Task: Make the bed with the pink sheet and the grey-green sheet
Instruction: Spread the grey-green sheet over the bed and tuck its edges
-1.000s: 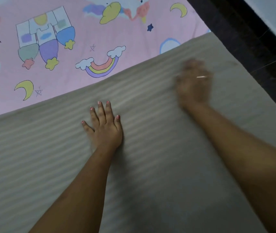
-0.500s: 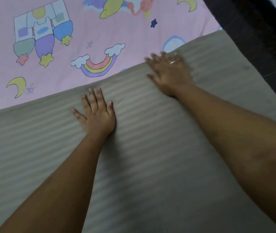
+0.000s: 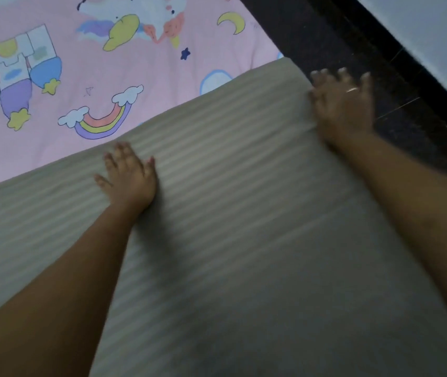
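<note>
Dark floor [image 3: 412, 123] and a pale surface [image 3: 434, 36] beyond the right fingers [image 3: 343, 77]
The speckled floor, crossed by thin pale joint lines, lies just past the fingertips and to their right; farther out runs a black strip [image 3: 396, 58], then the blue-white surface, too cropped to identify.

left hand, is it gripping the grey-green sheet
No, the left hand lies flat on the grey-green sheet with its fingers straight, pinching no cloth.

Left hand [image 3: 128, 176] flat, fingers spread, on the striped grey-green sheet [image 3: 230, 213]; right hand [image 3: 343, 104], blurred, at its 1 o'clock corner. Pink sheet [image 3: 149, 77] lies beyond, toward 11 o'clock.
</note>
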The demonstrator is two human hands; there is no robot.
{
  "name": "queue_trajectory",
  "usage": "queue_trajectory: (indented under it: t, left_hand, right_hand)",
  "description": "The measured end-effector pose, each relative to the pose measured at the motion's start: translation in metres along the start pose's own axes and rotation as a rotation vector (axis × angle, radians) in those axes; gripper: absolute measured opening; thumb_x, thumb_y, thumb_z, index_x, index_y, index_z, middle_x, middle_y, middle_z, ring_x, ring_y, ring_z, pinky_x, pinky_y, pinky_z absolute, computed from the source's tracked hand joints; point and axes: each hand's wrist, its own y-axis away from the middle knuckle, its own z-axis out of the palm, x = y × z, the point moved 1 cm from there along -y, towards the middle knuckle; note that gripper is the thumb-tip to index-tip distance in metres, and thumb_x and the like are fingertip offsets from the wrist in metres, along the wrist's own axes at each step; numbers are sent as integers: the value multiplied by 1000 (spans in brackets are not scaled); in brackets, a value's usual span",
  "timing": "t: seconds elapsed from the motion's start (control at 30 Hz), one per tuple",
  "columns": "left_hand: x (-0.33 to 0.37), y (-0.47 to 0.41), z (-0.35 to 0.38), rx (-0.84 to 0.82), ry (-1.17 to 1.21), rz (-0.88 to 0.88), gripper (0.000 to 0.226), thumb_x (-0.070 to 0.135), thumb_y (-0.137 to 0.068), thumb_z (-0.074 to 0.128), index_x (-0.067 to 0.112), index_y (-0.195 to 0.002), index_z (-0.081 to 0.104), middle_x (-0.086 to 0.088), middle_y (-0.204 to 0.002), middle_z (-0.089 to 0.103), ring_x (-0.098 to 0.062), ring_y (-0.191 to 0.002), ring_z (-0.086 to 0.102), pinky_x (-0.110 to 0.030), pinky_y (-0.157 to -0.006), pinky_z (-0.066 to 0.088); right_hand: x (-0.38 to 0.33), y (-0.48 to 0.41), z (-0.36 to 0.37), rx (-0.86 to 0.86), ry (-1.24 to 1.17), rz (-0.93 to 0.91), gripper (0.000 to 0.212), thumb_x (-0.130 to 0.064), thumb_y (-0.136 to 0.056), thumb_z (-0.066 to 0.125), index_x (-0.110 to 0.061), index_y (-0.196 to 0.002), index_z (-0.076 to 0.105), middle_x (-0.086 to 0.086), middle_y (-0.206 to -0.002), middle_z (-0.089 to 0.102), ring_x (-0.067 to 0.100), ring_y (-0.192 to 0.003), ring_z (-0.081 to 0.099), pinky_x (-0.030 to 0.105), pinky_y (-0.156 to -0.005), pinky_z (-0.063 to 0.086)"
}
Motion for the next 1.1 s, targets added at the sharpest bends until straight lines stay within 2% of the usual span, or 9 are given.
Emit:
queue_trajectory:
  t: [0.17,0.3,0.43,0.57,0.67,0.77,0.9,1.0,1.1]
  left_hand:
    - [101,67,32,-31,-29,365,60,46,-100,24,23,-152,8,2,-160,3,-19,-147,-1,-55,-114,0]
    - [137,103,52,-17,-62,472,59,46,-100,22,26,-152,4,5,-160,0,-20,-147,-4,-49,-116,-3]
    - [147,126,64,-22,-70,525,61,49,-99,16,23,-152,2,4,-160,-1,-22,-147,-5,-48,-116,-4]
    - [167,155,72,-37,-56,522,63,50,-96,12,22,-152,1,3,-160,-1,-22,-147,-4,-48,-116,-4]
    - [177,174,75,-76,-40,568,61,48,-99,18,22,-152,0,2,-160,-3,-23,-147,-7,-48,-117,-4]
    - [180,194,76,-126,-45,630,63,50,-99,18,23,-152,-2,3,-160,-6,-23,-147,-11,-46,-117,-6]
    - [182,236,80,-134,-43,712,68,54,-97,22,22,-152,-1,4,-160,-3,-23,-147,-9,-46,-117,-5]
    - [176,281,88,-167,-22,830,67,54,-96,25,22,-152,7,3,-160,4,-24,-147,-3,-47,-118,1]
    - [166,322,92,-229,26,929,64,52,-94,19,23,-152,15,4,-159,11,-21,-147,3,-46,-119,6]
  right_hand:
    - [-90,82,28,-224,-8,-390,64,-56,-91,9,-33,-148,27,-4,-155,28,22,-143,23,46,-113,15]
    - [0,59,22,-156,-53,-31,60,-62,-92,21,-38,-147,25,-2,-154,30,28,-139,32,50,-111,24]
    - [84,90,5,-438,-209,584,73,-63,-95,15,-12,-137,47,20,-138,48,37,-125,47,46,-101,36]
    - [69,131,-15,-106,-180,336,51,-46,-101,26,-18,-137,49,9,-144,45,30,-133,40,47,-110,26]
    - [31,163,-11,-93,-134,152,51,-50,-99,27,-33,-146,32,-4,-154,29,26,-140,27,50,-113,17]
    - [53,207,-4,-97,-124,311,53,-55,-95,27,-38,-145,28,-1,-148,39,31,-126,44,48,-101,34]
    - [113,269,-17,-210,-234,666,54,-56,-97,19,-20,-116,54,15,-114,63,37,-103,58,41,-83,41]
    - [131,310,-35,-292,-168,858,68,-58,-97,16,-11,-113,63,20,-114,63,39,-105,58,42,-86,43]
    - [133,316,-47,-176,-33,910,58,-47,-100,23,-7,-115,62,20,-116,63,37,-109,57,42,-90,42]
